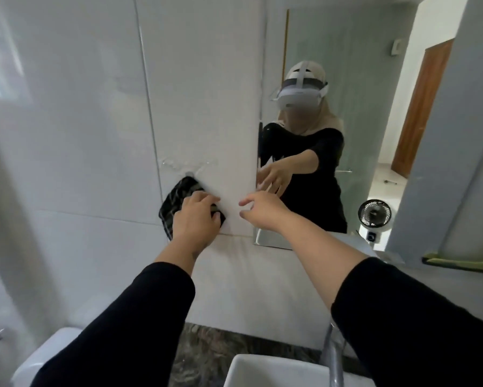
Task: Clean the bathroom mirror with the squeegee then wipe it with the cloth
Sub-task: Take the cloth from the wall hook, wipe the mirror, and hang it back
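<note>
A dark checked cloth [176, 199] hangs against the white tiled wall, just left of the mirror [360, 79]. My left hand [197, 216] is closed on the cloth's lower right part. My right hand [262, 210] hovers with fingers spread and nothing in it, close to the mirror's lower left edge. A green and black squeegee-like tool [457, 262] lies on a ledge at the far right, away from both hands. The mirror reflects a person in black sleeves reaching forward.
Below my arms are a white basin [262, 370] with a chrome tap [335, 356] on a dark stone counter [206, 344]. A white toilet cistern [39, 356] stands at the lower left. A small black fan [374, 213] and a wooden door show in the reflection.
</note>
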Demonstrator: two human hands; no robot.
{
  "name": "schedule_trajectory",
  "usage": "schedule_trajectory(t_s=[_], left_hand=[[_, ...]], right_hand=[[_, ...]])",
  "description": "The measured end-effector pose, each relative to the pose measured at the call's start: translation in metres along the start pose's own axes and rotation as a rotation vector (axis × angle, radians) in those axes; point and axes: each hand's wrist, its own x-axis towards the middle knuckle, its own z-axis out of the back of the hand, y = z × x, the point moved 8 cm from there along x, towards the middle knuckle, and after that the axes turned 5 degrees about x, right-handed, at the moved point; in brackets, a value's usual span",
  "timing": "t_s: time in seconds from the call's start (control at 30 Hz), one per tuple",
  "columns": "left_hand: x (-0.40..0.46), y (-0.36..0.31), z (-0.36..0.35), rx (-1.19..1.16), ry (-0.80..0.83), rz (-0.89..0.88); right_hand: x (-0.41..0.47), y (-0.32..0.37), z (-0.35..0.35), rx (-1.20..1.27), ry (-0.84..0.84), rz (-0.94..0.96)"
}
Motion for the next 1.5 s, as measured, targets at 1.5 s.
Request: schedule_trajectory(t_s=[1.5], left_hand=[[0.084, -0.173, 0.195, -1.120, -0.198, -0.438]], right_hand=[[-0.039, 0.122, 0.245, -0.008, -1.153, 0.742]])
